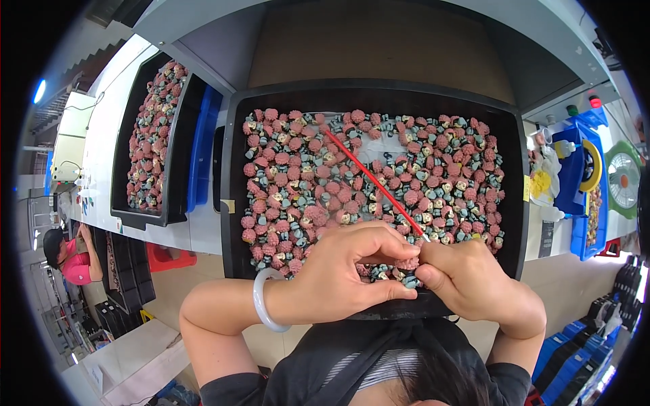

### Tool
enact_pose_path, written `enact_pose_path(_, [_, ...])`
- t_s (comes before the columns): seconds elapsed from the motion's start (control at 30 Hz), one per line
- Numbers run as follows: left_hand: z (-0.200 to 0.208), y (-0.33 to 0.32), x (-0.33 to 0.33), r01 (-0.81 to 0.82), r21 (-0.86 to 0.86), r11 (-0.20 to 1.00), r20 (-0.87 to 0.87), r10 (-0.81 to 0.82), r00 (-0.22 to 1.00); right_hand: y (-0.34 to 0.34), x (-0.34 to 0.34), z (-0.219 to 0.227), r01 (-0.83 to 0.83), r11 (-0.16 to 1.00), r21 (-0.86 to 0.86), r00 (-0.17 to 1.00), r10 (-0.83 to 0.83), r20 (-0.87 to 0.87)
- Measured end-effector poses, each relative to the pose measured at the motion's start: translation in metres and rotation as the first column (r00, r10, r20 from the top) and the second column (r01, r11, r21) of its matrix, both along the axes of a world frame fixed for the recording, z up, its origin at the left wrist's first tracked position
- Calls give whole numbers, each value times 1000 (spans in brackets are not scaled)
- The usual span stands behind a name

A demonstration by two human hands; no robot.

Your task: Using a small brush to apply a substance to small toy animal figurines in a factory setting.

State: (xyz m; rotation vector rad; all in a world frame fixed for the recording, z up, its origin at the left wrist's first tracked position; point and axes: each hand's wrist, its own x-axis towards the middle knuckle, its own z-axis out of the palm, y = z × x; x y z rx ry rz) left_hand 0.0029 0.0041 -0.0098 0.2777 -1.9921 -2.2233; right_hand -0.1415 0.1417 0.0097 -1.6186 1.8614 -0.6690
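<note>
Close to the near edge of a large black tray (233, 203), my two hands meet over one small figurine (408, 265). It has a pink bumpy top and a grey-blue lower part. Thumb and fingers of my left hand (338, 264) pinch it; a pale bangle (259, 298) circles that wrist. My right hand (467, 277) is closed around the silver end of a thin red-handled paintbrush (379, 186). Its handle slants away to the far left above the tray; the bristles are hidden by the fingers. Many similar figurines (274, 176) fill the tray beneath.
At left stands another black tray (177, 145) of figurines, beside a blue bin (206, 149). A grey shelf frame (379, 40) arches over the far side. On the right are blue containers (575, 176), yellow tape (591, 166) and a green fan (621, 179). A person in pink (76, 260) sits far left.
</note>
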Motion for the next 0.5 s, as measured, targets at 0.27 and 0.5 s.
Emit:
enact_pose_path(0.27, [0, -1, -1, -28, 169, 985, -25, 32, 999, 1, 0, 0, -3, 928, -371, 973, -83, -215])
enact_pose_path(0.5, [1, 0, 1, -29, 148, 989, -24, 33, 999, 1, 6, -2, -44, 944, -326, 948, -64, -312])
